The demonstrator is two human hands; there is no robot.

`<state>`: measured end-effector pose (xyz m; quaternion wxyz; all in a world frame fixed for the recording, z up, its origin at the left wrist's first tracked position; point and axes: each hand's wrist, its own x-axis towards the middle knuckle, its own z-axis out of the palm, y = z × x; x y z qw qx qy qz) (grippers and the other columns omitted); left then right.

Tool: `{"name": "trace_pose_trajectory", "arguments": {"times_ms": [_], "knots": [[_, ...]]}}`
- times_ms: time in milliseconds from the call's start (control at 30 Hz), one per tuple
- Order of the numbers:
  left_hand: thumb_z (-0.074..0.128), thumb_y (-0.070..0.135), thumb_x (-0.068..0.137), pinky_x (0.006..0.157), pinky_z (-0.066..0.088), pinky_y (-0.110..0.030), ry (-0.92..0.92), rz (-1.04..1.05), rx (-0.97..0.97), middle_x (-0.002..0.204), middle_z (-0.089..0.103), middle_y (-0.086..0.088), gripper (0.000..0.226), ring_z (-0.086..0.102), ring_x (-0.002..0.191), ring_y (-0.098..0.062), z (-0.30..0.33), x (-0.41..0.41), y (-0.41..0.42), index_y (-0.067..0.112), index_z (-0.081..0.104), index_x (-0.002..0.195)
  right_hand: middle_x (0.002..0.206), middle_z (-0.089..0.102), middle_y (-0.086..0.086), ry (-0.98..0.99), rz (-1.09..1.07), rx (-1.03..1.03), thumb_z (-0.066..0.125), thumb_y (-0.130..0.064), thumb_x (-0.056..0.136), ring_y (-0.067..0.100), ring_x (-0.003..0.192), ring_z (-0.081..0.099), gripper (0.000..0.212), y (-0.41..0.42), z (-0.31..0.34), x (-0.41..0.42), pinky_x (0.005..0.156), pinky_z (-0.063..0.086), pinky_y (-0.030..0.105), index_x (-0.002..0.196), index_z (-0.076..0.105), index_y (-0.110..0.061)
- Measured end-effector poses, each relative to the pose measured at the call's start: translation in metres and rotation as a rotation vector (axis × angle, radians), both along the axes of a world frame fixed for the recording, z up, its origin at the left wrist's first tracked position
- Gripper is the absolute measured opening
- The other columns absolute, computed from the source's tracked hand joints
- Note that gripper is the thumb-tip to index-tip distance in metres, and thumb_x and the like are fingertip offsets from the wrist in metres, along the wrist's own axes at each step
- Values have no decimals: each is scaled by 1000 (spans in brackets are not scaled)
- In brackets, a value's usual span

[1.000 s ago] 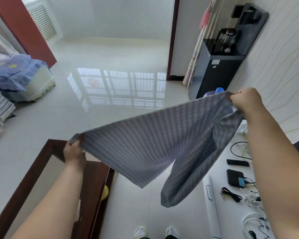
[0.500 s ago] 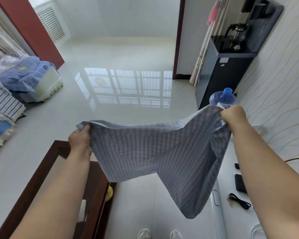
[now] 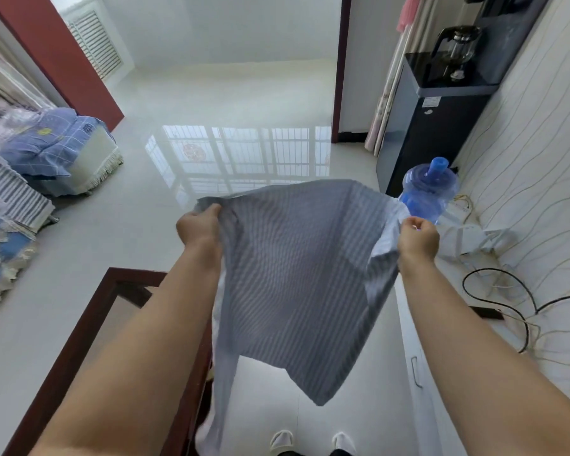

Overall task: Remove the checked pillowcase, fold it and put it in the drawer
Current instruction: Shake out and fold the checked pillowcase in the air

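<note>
From the head view, we held the checked pillowcase (image 3: 297, 274) up in the air in front of us, above the pale tiled floor (image 3: 211, 103). Our left hand (image 3: 199, 227) was closed on its upper left corner, fingers curled over the bunched edge. Our right hand (image 3: 418, 238) pinched the upper right corner between thumb and fingers, with a paler inner layer of cloth showing just beside it. The top edge ran between the two hands in a slight upward arc, and the cloth hung down from there, ending in a point above our white slippers (image 3: 313, 441). A longer strip of the pillowcase trailed down along our left forearm; we could not tell whether it touched anything below.

Taking the pillowcase as our landmark, a dark wooden table (image 3: 89, 330) with a glass top stood below and to its left, partly behind our left arm. Just beyond its right corner stood a blue water bottle (image 3: 430, 192), and behind that a black water dispenser (image 3: 435, 123) with a glass kettle (image 3: 458, 47) on top. To the right ran a white cabinet (image 3: 422, 350) with a handle, with black cables (image 3: 507, 291) on it. Far to the left lay heaped bedding (image 3: 53, 143).
</note>
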<state>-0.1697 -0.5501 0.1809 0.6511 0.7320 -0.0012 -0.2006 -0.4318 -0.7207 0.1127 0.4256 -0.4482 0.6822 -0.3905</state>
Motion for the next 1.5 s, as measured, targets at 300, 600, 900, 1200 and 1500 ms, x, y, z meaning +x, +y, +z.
{"name": "trace_pose_trajectory", "arguments": {"times_ms": [300,600,900,1200,1500], "knots": [[71,8,73,57,45,-28,-109,-527,-30,67,61,-12,9,57,62,-18,-2,-99,-13,0,68,70,77,61,-1,-275,658,-378,50,-20,97,11,57,53,21,106,61,56,51,44,13,118,54,-21],[69,18,85,69,58,-29,143,-652,-216,86,74,-14,13,71,80,-26,8,-94,33,7,75,87,94,66,1,-210,1060,-273,53,-10,95,16,89,67,11,125,81,51,73,59,29,100,63,-11],[60,21,94,74,56,-35,-21,-684,-191,86,73,-16,23,70,81,-28,21,-91,55,3,73,91,103,69,4,-82,1316,-179,55,2,90,18,98,68,28,132,106,40,90,55,36,110,57,-18],[47,17,100,73,53,-27,-144,-902,-184,81,69,-12,32,65,78,-19,40,-100,66,-4,68,88,77,67,0,171,1204,-431,51,-17,96,18,74,67,11,139,132,40,75,57,43,90,60,-16],[42,7,100,74,53,-24,-168,-1046,-210,81,70,-6,30,66,82,-15,50,-97,73,-2,67,87,79,64,-4,262,1231,-493,48,-17,96,17,73,65,6,149,147,41,74,57,40,95,54,-18]]}}
